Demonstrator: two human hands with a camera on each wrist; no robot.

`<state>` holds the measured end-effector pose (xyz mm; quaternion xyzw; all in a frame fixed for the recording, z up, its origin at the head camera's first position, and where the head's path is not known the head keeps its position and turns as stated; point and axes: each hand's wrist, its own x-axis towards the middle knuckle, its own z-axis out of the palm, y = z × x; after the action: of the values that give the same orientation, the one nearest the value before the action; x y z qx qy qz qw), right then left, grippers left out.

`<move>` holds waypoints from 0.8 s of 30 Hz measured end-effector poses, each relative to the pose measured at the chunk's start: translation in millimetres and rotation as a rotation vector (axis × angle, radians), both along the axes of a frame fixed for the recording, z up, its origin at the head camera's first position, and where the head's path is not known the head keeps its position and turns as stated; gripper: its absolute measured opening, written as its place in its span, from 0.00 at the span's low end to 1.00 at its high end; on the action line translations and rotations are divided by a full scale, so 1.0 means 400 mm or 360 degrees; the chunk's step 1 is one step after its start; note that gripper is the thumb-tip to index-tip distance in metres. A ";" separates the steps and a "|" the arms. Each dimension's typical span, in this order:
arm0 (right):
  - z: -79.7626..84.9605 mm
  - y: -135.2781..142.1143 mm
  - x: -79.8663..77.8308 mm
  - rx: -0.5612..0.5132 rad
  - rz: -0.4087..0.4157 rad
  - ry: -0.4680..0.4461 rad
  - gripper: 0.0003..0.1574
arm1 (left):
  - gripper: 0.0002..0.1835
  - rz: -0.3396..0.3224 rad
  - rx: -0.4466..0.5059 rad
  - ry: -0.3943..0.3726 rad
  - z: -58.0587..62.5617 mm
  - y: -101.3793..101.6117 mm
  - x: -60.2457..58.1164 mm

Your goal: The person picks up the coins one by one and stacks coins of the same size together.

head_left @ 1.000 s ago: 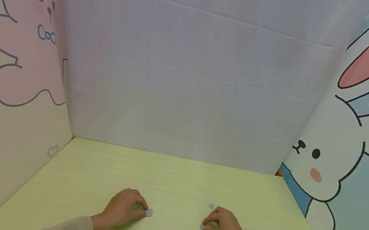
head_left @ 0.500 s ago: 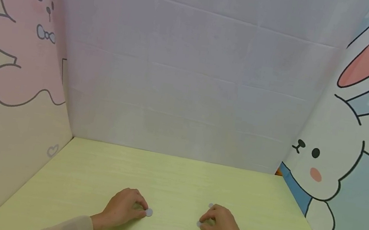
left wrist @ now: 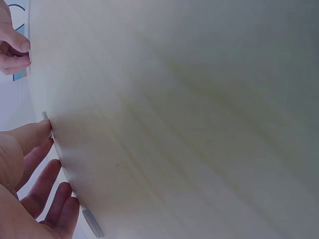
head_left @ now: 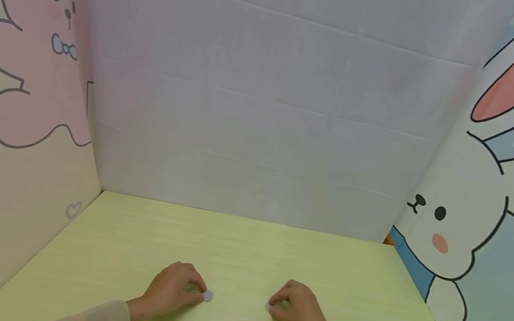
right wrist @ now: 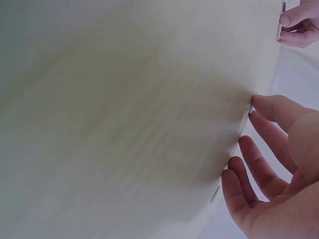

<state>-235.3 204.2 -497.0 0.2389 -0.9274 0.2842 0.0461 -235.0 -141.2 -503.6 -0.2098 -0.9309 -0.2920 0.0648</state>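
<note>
Two hands work low over the pale yellow-green tabletop. The left hand [head_left: 175, 286] pinches the edge of a flat grey coin [head_left: 208, 296] between thumb and index finger, the coin lying on the surface. Facing it, the right hand [head_left: 300, 309] pinches a smaller grey coin [head_left: 268, 307], mostly covered by its fingertips. Below the curled fingers in the left wrist view, another grey coin [left wrist: 92, 223] lies on the table; the left hand hides it from the head view. One more thin coin [right wrist: 215, 193] shows edge-on beside the right hand's fingers in the right wrist view.
The tabletop [head_left: 243, 248] runs back to a creased white cloth wall [head_left: 266, 100]. A panel with a pink cartoon animal [head_left: 49, 71] stands at left, and one with a white rabbit [head_left: 457, 231] at right.
The right hand has slid left and slightly away with its coin, toward the left hand. It now covers the other coin formerly seen behind it. The left hand has stayed still.
</note>
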 end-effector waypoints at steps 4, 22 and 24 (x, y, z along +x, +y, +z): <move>0.004 -0.017 -0.006 -0.0009 0.0004 -0.0002 0.04 | 0.07 0.0000 -0.0010 0.0016 -0.002 -0.002 -0.003; 0.005 -0.081 -0.016 0.0001 0.0017 -0.0014 0.03 | 0.06 0.0000 -0.0015 0.0021 -0.005 -0.001 -0.004; 0.005 -0.083 -0.015 0.0003 0.0018 -0.0017 0.03 | 0.06 0.0003 -0.0013 0.0017 -0.004 -0.001 -0.004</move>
<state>-241.3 171.1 -494.8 0.2425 -0.9266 0.2848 0.0392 -236.5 -141.6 -505.3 -0.2107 -0.9319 -0.2870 0.0691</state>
